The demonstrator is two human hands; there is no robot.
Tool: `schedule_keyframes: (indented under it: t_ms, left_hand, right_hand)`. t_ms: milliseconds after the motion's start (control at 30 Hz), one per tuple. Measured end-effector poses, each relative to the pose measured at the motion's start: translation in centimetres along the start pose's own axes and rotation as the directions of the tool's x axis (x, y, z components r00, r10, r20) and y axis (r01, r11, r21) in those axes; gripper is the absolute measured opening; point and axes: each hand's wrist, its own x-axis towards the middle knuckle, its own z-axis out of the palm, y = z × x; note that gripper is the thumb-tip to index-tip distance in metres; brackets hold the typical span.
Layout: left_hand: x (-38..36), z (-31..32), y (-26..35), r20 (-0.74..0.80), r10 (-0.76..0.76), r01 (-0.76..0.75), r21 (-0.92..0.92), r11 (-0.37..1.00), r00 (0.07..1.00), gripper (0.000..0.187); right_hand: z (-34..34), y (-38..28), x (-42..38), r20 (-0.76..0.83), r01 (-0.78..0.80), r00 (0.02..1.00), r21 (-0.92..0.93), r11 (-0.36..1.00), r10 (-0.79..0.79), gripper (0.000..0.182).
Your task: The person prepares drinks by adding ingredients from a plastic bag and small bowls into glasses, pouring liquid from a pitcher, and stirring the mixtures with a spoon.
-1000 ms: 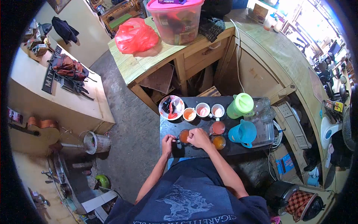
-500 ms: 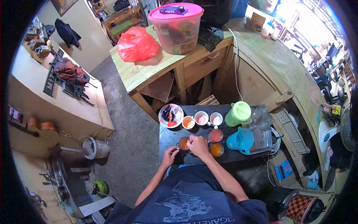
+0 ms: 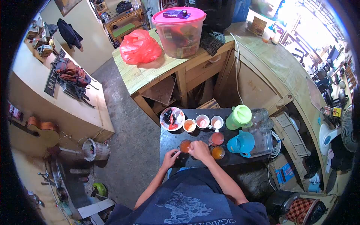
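A glass cup (image 3: 185,146) of reddish-brown drink stands on the dark low table. At its left side, the fingers of my left hand (image 3: 170,158) are closed on its edge or handle. My right hand (image 3: 200,151) is closed in a pinch against the cup's right side; whatever it grips is hidden by the fingers. Nearby stand a glass of pink drink (image 3: 216,138) and a glass of orange drink (image 3: 217,152). Behind are a white cup with orange contents (image 3: 189,126) and two white cups with pale pink contents, one in the middle (image 3: 202,122) and one at right (image 3: 216,122).
A bowl (image 3: 165,124) holding black and red plastic sits at the table's back left. On the right are a green lidded pitcher (image 3: 240,117), a blue pitcher (image 3: 242,143) and a clear tray (image 3: 265,144). A wooden counter (image 3: 129,77) rises behind, bearing a pink-lidded tub (image 3: 178,37).
The view has tilted slightly, so the table sits a little lower. My right hand has turned a little at the cup; my left hand stays at its left side.
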Motion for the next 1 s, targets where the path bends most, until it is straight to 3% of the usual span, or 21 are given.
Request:
schedule_keyframes:
  t_ms: [133, 233, 333, 433, 533, 633, 733, 833, 933, 1000]
  left_hand:
    - [0.8, 0.3, -1.2, 0.0, -0.013, 0.013, -0.114, 0.993, 1.0, 0.018]
    - [0.9, 0.2, -1.6, 0.012, -0.012, 0.014, -0.094, 0.995, 1.0, 0.018]
    - [0.9, 0.1, -1.2, 0.015, -0.029, 0.03, -0.055, 0.998, 0.999, 0.019]
    - [0.7, 0.2, -0.3, -0.021, -0.022, 0.022, -0.003, 1.0, 1.0, 0.019]
    - [0.7, 0.1, -0.3, -0.051, -0.018, 0.021, 0.058, 0.998, 0.999, 0.021]
    - [1.0, 0.0, -0.2, -0.052, -0.019, 0.023, 0.082, 0.996, 0.998, 0.023]
    - [1.1, 0.2, -0.1, -0.056, 0.02, -0.015, 0.077, 0.997, 0.998, 0.023]
    - [1.3, 0.1, -0.3, -0.045, 0.022, -0.017, 0.096, 0.995, 0.999, 0.022]
    - [1.6, -0.2, -0.1, -0.031, -0.016, 0.019, 0.125, 0.992, 0.999, 0.021]
    - [1.5, -0.2, 0.2, -0.028, -0.009, 0.012, 0.127, 0.992, 1.0, 0.021]
  right_hand:
    - [-0.6, -1.4, -0.4, -0.006, -0.007, 1.0, 0.16, 0.987, 0.008, 0.018]
    - [0.0, -0.8, 0.0, -0.207, -0.032, 0.977, 0.065, 0.997, 0.045, 0.019]
    - [0.1, -0.4, -0.1, -0.158, -0.026, 0.987, -0.091, 0.995, 0.012, 0.02]
    - [0.1, -0.4, -0.6, 0.091, 0.038, 0.995, 0.048, 0.998, -0.042, 0.018]
    - [-0.5, -1.4, -0.5, -0.014, -0.041, 0.999, 0.247, 0.968, 0.046, 0.016]
    - [-0.4, -0.8, -0.1, -0.17, -0.07, 0.983, 0.005, 0.998, 0.07, 0.018]
    - [-0.7, -0.4, -0.5, -0.037, -0.011, 0.999, -0.063, 0.998, 0.009, 0.019]
    - [-0.5, -0.6, -0.6, 0.061, 0.039, 0.997, 0.149, 0.988, -0.049, 0.019]
    - [-0.2, -0.4, -0.3, -0.087, -0.033, 0.995, 0.107, 0.994, 0.043, 0.016]
    - [-0.5, -0.2, 0.0, -0.125, -0.013, 0.992, 0.015, 1.0, 0.015, 0.017]
